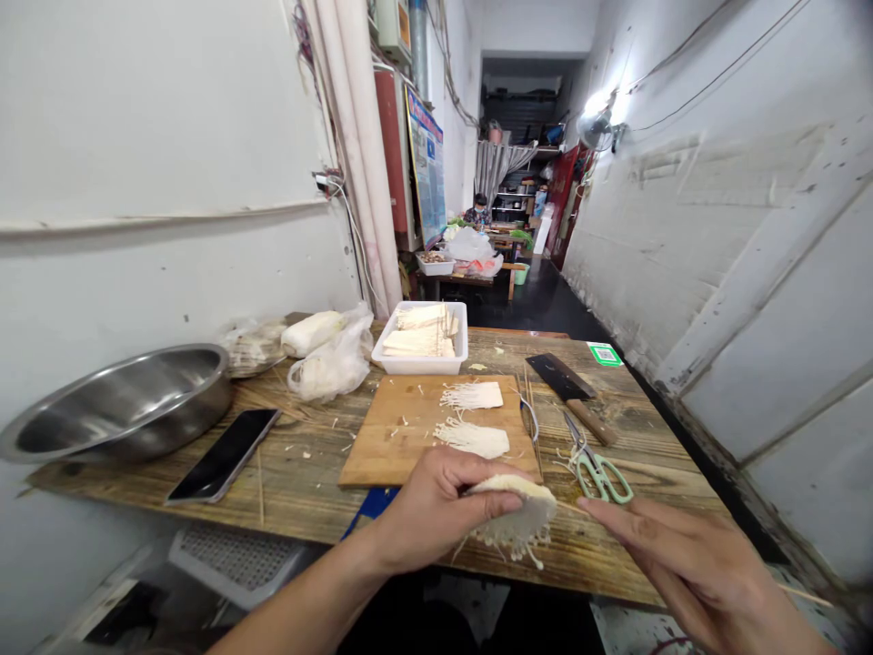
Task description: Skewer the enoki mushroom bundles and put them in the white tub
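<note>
My left hand [436,500] pinches a flattened bunch of enoki mushrooms [522,523] between thumb and fingers, heads hanging down over the table's near edge. In my right hand [696,564] is a thin bamboo skewer [571,508], its front end at the right side of the bunch; whether it has pierced it I cannot tell. Beyond them, two flat enoki portions [477,440] lie on a wooden cutting board [382,446]. Green-handled scissors [604,479] rest near my right fingers, with a cleaver [569,387] behind them.
A white tray [419,366] of skewered enoki stands behind the board. To the left are plastic bags [334,364], a steel basin [129,400] and a phone [225,455] on the wooden table [647,455]. Farther back, a person [479,211] sits at another table.
</note>
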### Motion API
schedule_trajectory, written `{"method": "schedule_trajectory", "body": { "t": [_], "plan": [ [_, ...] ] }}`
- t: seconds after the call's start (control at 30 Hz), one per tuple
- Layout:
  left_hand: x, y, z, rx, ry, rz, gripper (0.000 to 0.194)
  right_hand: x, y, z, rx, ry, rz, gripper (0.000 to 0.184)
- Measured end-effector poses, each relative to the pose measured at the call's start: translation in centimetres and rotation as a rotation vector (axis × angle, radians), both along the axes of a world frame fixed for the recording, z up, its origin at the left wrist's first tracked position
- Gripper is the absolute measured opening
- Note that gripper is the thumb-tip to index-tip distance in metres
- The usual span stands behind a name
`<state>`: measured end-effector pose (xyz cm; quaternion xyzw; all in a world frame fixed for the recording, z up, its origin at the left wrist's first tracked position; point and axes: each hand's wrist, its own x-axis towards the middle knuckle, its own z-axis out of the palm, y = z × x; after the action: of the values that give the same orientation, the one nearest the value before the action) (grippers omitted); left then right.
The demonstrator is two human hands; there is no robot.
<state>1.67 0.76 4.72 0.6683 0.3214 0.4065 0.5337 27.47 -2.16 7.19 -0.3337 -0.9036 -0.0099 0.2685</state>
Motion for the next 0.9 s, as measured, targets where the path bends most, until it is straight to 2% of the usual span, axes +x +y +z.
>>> {"method": "schedule_trajectory", "body": {
  "t": [0.23,0.43,0.67,0.9],
  "plan": [
    [0.2,-0.3,-0.5,-0.122,-0.026,0.042,0.031,-0.1,0.1,0.6,-0.108,-0.015,0.081,0.054],
    [0.6,-0.8,-1.1,-0.194,-0.064,-0.001,0.031,0.5,0.1,0.5,-0.245,-0.074,0.098,0.053],
    [0.8,-1.0,-0.9,-0.209,-0.04,-0.026,0.029,0.2,0.0,1.3,-0.16,-0.107,0.12,0.055],
    [1.1,-1.4,-0.6,-0.213,-0.01,-0.109,0.028,-0.2,0.0,1.6,-0.207,-0.091,0.115,0.048]
  ]
}}
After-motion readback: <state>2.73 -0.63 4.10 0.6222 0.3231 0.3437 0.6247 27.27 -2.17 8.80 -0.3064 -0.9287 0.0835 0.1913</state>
